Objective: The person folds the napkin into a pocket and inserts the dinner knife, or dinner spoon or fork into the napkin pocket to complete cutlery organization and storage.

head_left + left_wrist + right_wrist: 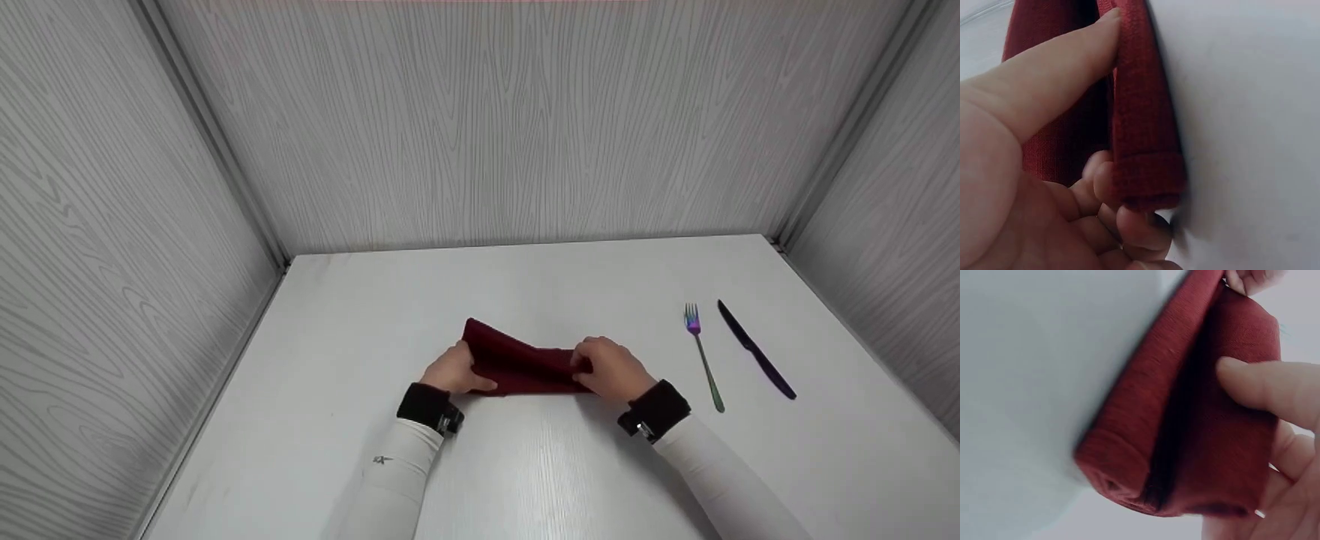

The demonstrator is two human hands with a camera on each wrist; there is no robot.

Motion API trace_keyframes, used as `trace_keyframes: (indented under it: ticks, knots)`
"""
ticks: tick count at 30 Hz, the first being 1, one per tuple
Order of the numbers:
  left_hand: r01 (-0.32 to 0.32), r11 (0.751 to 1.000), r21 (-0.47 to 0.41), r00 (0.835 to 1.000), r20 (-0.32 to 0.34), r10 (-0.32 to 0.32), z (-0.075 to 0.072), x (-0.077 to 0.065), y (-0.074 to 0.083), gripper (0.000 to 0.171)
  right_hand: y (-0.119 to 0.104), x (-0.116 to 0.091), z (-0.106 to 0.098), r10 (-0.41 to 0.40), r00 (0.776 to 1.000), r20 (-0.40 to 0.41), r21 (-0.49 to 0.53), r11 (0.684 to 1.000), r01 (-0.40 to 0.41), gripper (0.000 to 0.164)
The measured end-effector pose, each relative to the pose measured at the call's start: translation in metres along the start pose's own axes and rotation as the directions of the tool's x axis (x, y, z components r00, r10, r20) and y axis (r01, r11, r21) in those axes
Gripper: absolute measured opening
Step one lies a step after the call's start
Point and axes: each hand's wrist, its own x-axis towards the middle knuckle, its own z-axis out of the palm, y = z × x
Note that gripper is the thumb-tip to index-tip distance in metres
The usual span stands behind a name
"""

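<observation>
A dark red cloth napkin [517, 371], folded into a long strip, lies across the middle of the white table. My left hand [452, 369] holds its left end. In the left wrist view the thumb [1067, 67] presses the inner side of a thick rolled fold, and the fingers curl under the end. At the other end my right hand [616, 369] pinches the cloth. The right wrist view shows the thumb [1252, 379] on the flat flap, with the fingers behind it. A dark groove runs between this flap and the rolled edge [1134, 394].
To the right of the napkin lie a rainbow-coloured fork [703, 352] and a dark knife [756, 349], side by side and slanted. The white table [360, 300] is bounded by a grey wood-grain back panel [487, 127] and side panels.
</observation>
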Motion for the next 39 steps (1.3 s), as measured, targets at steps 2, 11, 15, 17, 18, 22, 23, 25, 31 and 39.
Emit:
trace_keyframes:
  ticks: [2, 11, 15, 17, 18, 22, 23, 25, 31, 39]
  knots:
    - [-0.006, 1.000, -0.009, 1.000, 0.021, 0.006, -0.004, 0.000, -0.001, 0.055, 0.001, -0.002, 0.001, 0.001, 0.999, 0.038, 0.002, 1.000, -0.001, 0.013]
    - [0.165, 0.900, -0.404, 0.985, 0.020, -0.172, -0.028, 0.003, -0.009, 0.036, 0.003, -0.004, 0.005, -0.064, 0.995, 0.082, -0.047, 0.997, 0.068, 0.015]
    - [0.133, 0.828, -0.545, 0.990, 0.027, -0.141, -0.025, 0.007, -0.011, 0.053, 0.002, -0.004, 0.005, -0.074, 0.994, 0.086, -0.066, 0.995, 0.079, 0.015]
    - [0.135, 0.825, -0.549, 0.990, 0.042, -0.134, -0.023, 0.008, -0.010, 0.058, 0.001, -0.004, 0.004, -0.072, 0.993, 0.092, -0.070, 0.995, 0.078, 0.015]
    - [0.143, 0.826, -0.545, 0.989, 0.048, -0.139, -0.022, 0.008, -0.010, 0.060, 0.001, -0.004, 0.004, -0.068, 0.993, 0.094, -0.070, 0.995, 0.075, 0.015]
    - [0.164, 0.864, -0.476, 0.984, 0.014, -0.178, -0.018, 0.010, -0.011, 0.061, 0.001, -0.005, 0.005, -0.042, 0.994, 0.102, -0.060, 0.997, 0.049, 0.014]
    - [0.160, 0.879, -0.448, 0.984, -0.003, -0.180, -0.018, 0.010, -0.011, 0.058, 0.002, -0.005, 0.005, -0.038, 0.994, 0.102, -0.057, 0.997, 0.044, 0.014]
    - [0.155, 0.900, -0.407, 0.984, -0.017, -0.178, -0.017, 0.009, -0.012, 0.046, 0.002, -0.005, 0.005, -0.031, 0.994, 0.103, -0.048, 0.998, 0.036, 0.013]
    - [0.139, 0.895, -0.423, 0.989, 0.015, -0.147, -0.021, 0.006, -0.015, 0.017, 0.004, -0.005, 0.001, -0.027, 0.993, 0.112, -0.016, 0.999, 0.029, 0.008]
    - [0.087, 0.914, -0.397, 0.996, 0.052, -0.072, -0.025, 0.003, -0.017, 0.007, 0.004, -0.005, -0.001, -0.019, 0.991, 0.136, -0.010, 1.000, 0.021, 0.012]
